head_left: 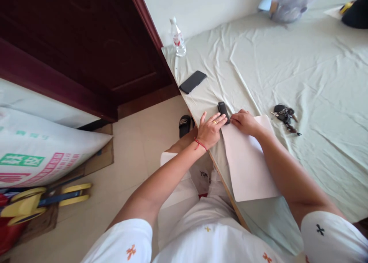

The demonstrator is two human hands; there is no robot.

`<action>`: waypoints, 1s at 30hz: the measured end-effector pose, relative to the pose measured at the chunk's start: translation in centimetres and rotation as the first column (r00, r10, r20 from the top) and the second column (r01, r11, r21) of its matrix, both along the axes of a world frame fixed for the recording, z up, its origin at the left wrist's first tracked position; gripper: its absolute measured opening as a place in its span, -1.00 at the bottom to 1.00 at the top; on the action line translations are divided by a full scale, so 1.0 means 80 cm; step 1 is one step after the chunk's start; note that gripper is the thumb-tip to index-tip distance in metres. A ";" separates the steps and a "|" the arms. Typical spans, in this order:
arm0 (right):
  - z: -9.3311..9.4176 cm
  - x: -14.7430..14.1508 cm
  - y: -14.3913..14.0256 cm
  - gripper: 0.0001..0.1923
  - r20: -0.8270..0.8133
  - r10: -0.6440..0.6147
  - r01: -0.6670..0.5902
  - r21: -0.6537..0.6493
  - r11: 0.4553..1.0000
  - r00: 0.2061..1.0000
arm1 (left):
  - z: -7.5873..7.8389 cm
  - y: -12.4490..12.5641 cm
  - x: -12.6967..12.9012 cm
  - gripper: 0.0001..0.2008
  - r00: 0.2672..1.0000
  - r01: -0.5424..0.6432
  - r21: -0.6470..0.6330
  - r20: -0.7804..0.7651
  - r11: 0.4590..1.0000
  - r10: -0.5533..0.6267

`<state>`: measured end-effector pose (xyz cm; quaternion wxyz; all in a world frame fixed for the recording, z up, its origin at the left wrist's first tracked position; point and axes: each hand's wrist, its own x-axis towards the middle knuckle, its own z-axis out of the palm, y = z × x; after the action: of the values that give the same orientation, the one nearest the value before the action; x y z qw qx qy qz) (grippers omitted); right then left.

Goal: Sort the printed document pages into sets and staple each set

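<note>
Paper, a plain white sheet, lies flat on the pale wrinkled bedsheet near the bed's edge, its far end under the person's two hands; at that far end, just past the fingertips, rests a small black oblong device, touching or nearly touching the sheet's top edge. Left hand, with a ring and a red cord at the wrist, lies palm down and spread, fingers laid against the device and the paper's corner; it presses rather than grips, closed round nothing. Right hand likewise rests flat on the paper's upper part, fingers loosely curved toward the device; whether the tips pinch the paper's edge I cannot tell. Judged from its look, the sheet is very light and limp; it would bend under its own weight, crease readily over the soft bedding, and slide easily on the cloth, so an edge or corner pinched between thumb and finger is the sensible hold. The device seems rigid, smooth and light, best taken by its long sides. Farther off on the bed lie a black phone, a bunch of keys and a water bottle; a black sandal sits on the floor below.
</note>
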<state>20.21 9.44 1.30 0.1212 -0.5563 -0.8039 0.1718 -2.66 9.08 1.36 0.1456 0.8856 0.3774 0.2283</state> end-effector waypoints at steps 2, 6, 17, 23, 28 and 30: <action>0.002 0.002 -0.008 -0.67 -0.001 -0.007 0.007 0.001 1.000 1.000 | -0.002 -0.005 0.000 -0.48 0.997 -0.006 -0.015 0.072 1.000 0.007; 0.012 0.008 -0.040 -0.66 -0.042 -0.014 0.014 -0.005 1.000 0.999 | -0.012 -0.044 -0.010 -0.55 0.941 -0.158 -0.072 0.291 0.985 0.172; 0.053 -0.043 -0.098 -0.64 -0.113 0.068 -0.058 0.092 0.994 0.991 | -0.012 -0.128 -0.016 -0.47 0.735 0.052 -0.777 0.455 0.628 0.502; 0.054 -0.013 -0.107 -0.63 -0.026 -0.099 0.101 0.119 0.988 0.995 | -0.003 -0.104 -0.022 -0.61 0.800 -0.105 -0.689 0.369 0.717 0.472; 0.040 0.062 -0.134 -0.62 -0.209 -0.328 0.345 0.049 0.937 0.921 | -0.004 -0.098 -0.021 -0.64 0.806 -0.177 -0.663 0.327 0.727 0.494; 0.026 0.078 -0.146 -0.53 -0.358 -0.422 0.436 -0.044 0.899 0.833 | -0.009 -0.096 -0.019 -0.68 0.763 -0.167 -0.706 0.350 0.688 0.544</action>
<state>26.41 -2.28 3.35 0.3122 -0.6790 -0.6259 0.2231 -4.15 1.43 0.67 0.4861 0.5859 0.5470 0.3481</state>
